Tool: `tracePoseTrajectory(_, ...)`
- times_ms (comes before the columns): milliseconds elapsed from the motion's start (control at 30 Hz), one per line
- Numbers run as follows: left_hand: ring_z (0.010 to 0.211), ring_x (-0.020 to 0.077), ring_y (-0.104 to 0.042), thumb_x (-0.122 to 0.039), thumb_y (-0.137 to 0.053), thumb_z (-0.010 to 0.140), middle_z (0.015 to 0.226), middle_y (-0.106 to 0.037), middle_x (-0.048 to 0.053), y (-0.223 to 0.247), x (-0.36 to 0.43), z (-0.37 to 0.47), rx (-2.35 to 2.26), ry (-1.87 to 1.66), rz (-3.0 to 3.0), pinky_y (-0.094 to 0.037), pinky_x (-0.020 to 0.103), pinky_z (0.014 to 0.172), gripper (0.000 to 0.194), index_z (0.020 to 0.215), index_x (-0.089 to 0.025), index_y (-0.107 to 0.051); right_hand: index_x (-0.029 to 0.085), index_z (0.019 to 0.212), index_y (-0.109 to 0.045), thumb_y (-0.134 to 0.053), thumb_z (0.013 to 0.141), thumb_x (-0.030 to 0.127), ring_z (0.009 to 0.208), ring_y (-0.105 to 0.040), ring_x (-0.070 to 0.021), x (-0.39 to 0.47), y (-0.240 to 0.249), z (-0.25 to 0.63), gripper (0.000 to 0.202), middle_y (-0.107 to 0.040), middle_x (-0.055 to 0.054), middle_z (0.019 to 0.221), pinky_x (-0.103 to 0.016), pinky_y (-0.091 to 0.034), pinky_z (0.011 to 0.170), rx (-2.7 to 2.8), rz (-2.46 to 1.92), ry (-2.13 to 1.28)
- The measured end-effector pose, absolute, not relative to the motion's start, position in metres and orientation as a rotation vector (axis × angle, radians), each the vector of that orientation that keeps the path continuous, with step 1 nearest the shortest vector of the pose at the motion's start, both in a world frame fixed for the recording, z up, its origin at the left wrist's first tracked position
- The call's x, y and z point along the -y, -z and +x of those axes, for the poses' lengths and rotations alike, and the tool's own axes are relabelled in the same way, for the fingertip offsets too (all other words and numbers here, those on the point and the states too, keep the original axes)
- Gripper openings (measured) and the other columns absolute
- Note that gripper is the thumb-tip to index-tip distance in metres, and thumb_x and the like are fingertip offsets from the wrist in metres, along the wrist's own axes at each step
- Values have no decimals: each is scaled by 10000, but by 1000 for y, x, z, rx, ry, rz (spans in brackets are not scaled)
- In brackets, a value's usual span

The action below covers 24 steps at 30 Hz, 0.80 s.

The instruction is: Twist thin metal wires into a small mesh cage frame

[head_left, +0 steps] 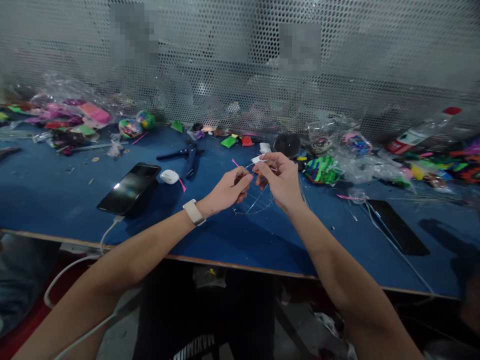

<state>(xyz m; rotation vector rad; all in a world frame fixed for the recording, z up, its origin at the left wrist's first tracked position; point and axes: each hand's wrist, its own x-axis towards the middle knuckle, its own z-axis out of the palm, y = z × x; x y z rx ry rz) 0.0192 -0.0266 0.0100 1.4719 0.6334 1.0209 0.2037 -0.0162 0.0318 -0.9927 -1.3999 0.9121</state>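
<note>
Above the blue table, my left hand [233, 189] is closed, its thumb and fingers pinching a thin wire frame [258, 199]. My right hand [283, 181] is closed too, its fingertips pinching the frame from the other side, a short gap away. The frame looks like a loose ring with straight wires across it, hanging below both hands; its upper part is partly hidden by the fingers. A small white piece [258, 159] shows at my right fingertips; I cannot tell whether it is attached. Behind my right hand lies a dark round object [287, 145].
Dark pliers [191, 159], a white rounded case [169, 176] and a cabled phone [129, 189] lie left. To the right are a green-blue striped ball [322, 169], another phone [399, 227] and a tilted bottle [416, 136]. Perforated metal sheeting [232, 60] stands behind colourful scraps.
</note>
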Motion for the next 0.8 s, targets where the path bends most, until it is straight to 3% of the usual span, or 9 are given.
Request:
tracePoseTrajectory(200,536,67,-453,-479,-686,1093,725,-466,-58,-16,26,15,-622,-990,1441,-453,223,485,357,897,-234,-517,271,1027,-669,-856,885,722,525,-643,-130,16,-31,204,509,-758,-19,882,-310,-508,426,1419,-993,-902)
tracePoseTrajectory(367,603,111,-619,-481,-746,1035,721,-592,-13,-21,22,6,-644,-918,1532,-503,242,514,345,872,-211,-607,277,972,-656,-849,909,662,514,-634,-128,23,-35,201,436,-731,1,826,-309,-501,426,1482,-991,-936)
tracePoseTrajectory(533,534,78,-560,-500,-721,1061,737,-628,-21,-21,23,7,-692,-1118,1733,-475,239,521,362,883,-216,-586,302,986,-651,-848,899,684,491,-633,-161,30,-38,195,439,-641,43,670,-319,-493,408,1576,-983,-895)
tracePoseTrajectory(700,503,90,-538,-382,-627,1104,677,-597,-37,-21,28,9,-775,-1223,1779,-451,255,524,283,873,-221,-610,360,1394,-572,-810,958,553,577,-669,-173,38,-39,192,533,-701,12,905,-325,-539,431,1595,-974,-763)
tracePoseTrajectory(800,554,108,-531,-364,-626,1099,681,-568,-35,-22,29,7,-842,-1261,1835,-433,262,548,265,872,-230,-594,349,1382,-664,-744,1005,418,790,-738,-205,38,-37,196,391,-716,-73,1170,-311,-561,469,1719,-1002,-430)
